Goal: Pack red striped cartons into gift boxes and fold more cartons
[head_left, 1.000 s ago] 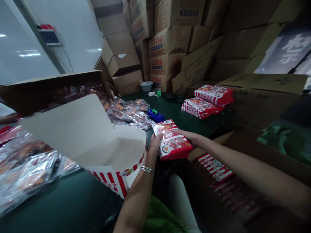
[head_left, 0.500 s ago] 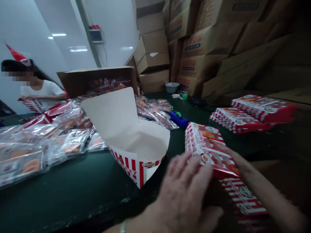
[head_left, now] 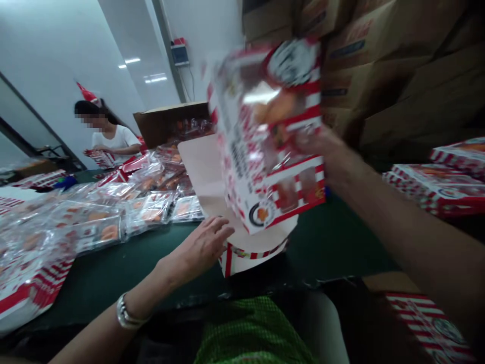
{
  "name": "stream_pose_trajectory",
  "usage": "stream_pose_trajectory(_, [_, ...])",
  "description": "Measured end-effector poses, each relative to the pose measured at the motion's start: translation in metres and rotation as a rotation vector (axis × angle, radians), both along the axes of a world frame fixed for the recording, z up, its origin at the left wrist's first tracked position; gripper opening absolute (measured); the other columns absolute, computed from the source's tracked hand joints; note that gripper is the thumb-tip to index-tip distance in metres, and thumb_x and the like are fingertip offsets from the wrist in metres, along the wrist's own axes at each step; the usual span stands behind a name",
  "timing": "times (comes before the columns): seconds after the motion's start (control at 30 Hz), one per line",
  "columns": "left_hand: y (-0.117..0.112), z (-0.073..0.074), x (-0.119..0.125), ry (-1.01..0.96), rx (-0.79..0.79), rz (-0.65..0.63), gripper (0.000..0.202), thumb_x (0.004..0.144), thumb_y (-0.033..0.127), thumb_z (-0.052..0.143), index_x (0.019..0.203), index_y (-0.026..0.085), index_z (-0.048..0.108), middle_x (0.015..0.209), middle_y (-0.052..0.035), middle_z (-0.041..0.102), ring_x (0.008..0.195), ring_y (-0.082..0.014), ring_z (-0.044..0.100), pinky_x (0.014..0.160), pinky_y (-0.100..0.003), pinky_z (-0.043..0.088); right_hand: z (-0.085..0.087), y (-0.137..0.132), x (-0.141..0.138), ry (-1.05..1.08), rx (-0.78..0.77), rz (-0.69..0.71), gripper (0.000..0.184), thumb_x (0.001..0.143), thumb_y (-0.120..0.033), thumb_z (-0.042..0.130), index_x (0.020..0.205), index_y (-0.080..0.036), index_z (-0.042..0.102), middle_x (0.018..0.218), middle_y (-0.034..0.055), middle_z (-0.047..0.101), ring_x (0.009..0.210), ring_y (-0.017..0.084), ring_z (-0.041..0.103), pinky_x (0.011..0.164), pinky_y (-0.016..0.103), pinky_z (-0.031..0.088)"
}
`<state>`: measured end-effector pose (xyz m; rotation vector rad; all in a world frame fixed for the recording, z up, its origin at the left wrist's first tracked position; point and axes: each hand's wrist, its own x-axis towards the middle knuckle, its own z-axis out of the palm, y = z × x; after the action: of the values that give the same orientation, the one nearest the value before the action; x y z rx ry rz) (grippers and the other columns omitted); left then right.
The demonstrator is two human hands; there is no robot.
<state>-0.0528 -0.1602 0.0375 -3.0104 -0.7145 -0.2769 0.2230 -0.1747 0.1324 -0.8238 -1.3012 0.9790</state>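
- Head view: the red and white box is held up in the air at 12 o'clock, a little blurred. Its long side stands almost upright, and the top leans slightly to the left.
- The right hand comes from 3 o'clock and has hold of the box on its right side; this hand is the nearer one.
- The left hand is open with the fingers spread, holds nothing, and lies at 7 o'clock from the box, beside the white paper carton.
- The box's low edge is just above the carton's mouth; I cannot tell if they touch.
- Plastic food packs lie on the desk at 9 o'clock.
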Motion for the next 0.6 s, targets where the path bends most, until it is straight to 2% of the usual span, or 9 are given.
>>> stream_pose_trajectory(0.07, [0.005,-0.005,-0.014,-0.066,0.010,0.061,0.014,0.088,0.012,0.047,0.097,0.016,0.056,0.102,-0.0085,0.059,0.102,-0.0222,0.054,0.101,-0.047,0.036,-0.018,0.027,-0.015,-0.204,0.046,0.090,0.090,0.066,-0.029,0.076,0.143,-0.022,0.030,0.123,0.0082,0.062,0.101,0.026,0.064,0.084,0.036,0.054])
stream_pose_trajectory(0.13, [0.010,-0.011,-0.028,-0.095,-0.037,0.071,0.011,0.089,0.012,0.046,0.089,0.016,0.056,0.095,-0.0068,0.059,0.096,-0.0203,0.055,0.098,-0.045,0.039,-0.039,0.049,-0.016,-0.520,0.055,0.125,0.102,0.063,-0.031,0.079,0.148,-0.023,0.022,0.131,0.0103,0.055,0.111,0.031,0.058,0.093,0.042,0.049])
stream_pose_trajectory(0.23, [0.015,-0.016,-0.044,-0.136,-0.132,0.023,0.012,0.091,0.012,0.044,0.086,0.017,0.054,0.093,-0.0048,0.058,0.093,-0.0172,0.054,0.096,-0.039,0.042,-0.062,0.066,-0.015,-0.939,0.123,0.156,0.106,0.060,-0.032,0.083,0.149,-0.024,0.025,0.144,0.0080,0.042,0.128,0.037,0.041,0.108,0.047,0.034])
stream_pose_trajectory(0.3, [0.018,-0.019,-0.049,-0.149,-0.156,0.021,0.013,0.092,0.013,0.043,0.088,0.018,0.054,0.091,-0.0037,0.057,0.091,-0.0163,0.053,0.098,-0.039,0.040,-0.068,0.070,-0.022,-1.106,0.098,0.236,0.106,0.059,-0.033,0.083,0.149,-0.025,0.027,0.145,0.0069,0.040,0.129,0.038,0.039,0.110,0.048,0.032])
stream_pose_trajectory(0.43, [0.024,-0.023,-0.049,-0.184,-0.170,0.006,0.014,0.095,0.015,0.042,0.091,0.018,0.055,0.094,-0.0044,0.057,0.092,-0.0165,0.051,0.098,-0.039,0.040,-0.074,0.074,-0.042,-1.246,0.026,0.306,0.109,0.057,-0.037,0.082,0.149,-0.024,0.025,0.136,0.0095,0.049,0.118,0.037,0.049,0.103,0.047,0.039])
stream_pose_trajectory(0.5, [0.026,-0.025,-0.047,-0.210,-0.179,-0.012,0.015,0.095,0.015,0.041,0.091,0.018,0.056,0.096,-0.0050,0.057,0.093,-0.0167,0.050,0.095,-0.036,0.042,-0.079,0.076,-0.048,-1.239,0.046,0.288,0.108,0.058,-0.037,0.080,0.149,-0.026,0.024,0.133,0.0089,0.052,0.114,0.035,0.051,0.100,0.046,0.041])
stream_pose_trajectory(0.6, [0.024,-0.026,-0.046,-0.211,-0.177,-0.028,0.018,0.095,0.014,0.040,0.089,0.018,0.056,0.095,-0.0061,0.057,0.092,-0.0175,0.050,0.089,-0.035,0.044,-0.093,0.071,-0.053,-1.192,0.109,0.225,0.105,0.055,-0.038,0.081,0.146,-0.027,0.031,0.130,0.0086,0.053,0.113,0.036,0.050,0.102,0.049,0.037])
